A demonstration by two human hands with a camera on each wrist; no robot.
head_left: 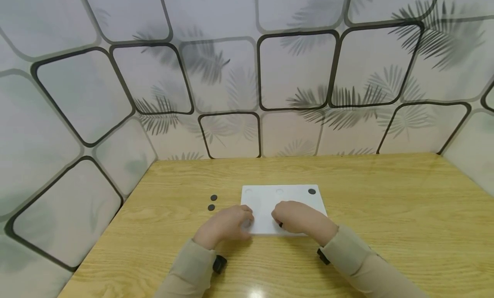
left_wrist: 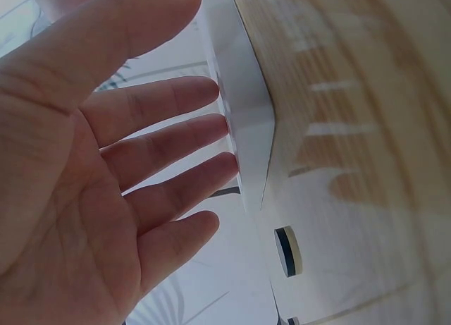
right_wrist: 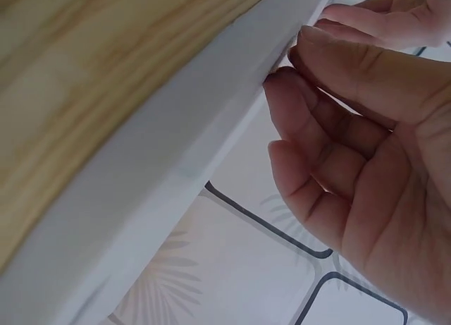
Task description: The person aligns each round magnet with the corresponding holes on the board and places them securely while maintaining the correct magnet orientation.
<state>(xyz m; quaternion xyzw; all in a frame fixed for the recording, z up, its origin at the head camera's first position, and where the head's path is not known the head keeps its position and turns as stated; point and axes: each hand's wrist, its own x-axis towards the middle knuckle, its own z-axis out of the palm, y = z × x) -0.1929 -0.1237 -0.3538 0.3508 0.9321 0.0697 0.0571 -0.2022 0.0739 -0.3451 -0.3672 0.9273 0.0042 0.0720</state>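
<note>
The left hand (head_left: 229, 223) is at the near left corner of the white board (head_left: 266, 208), its fingers extended and spread apart, the tips at the board's edge and nothing gripped. The right hand (head_left: 299, 218) is over the near part of the board, right of its middle, its fingers bent; thumb and forefinger pinch a small dark disc (head_left: 280, 224), mostly hidden by the fingers. Whether that disc touches the board cannot be told.

Largest of all is the wall covering (head_left: 297, 70), pale with rounded dark outlines and grey fronds, rising beyond the board. The wood-grained bench (head_left: 386, 212) carries the board and stretches out on every side of it. Two beige sleeves (head_left: 355, 255) come in from the near side of the board, each with a black device (head_left: 219, 264) at the wrist. Along the board's far edge are two pale round marks (head_left: 279, 191), at its left corner and its middle. A black disc (head_left: 311, 191) lies at the board's far right corner, and two loose discs (head_left: 214, 197) lie on the bench left of the board, near each other and apart.
</note>
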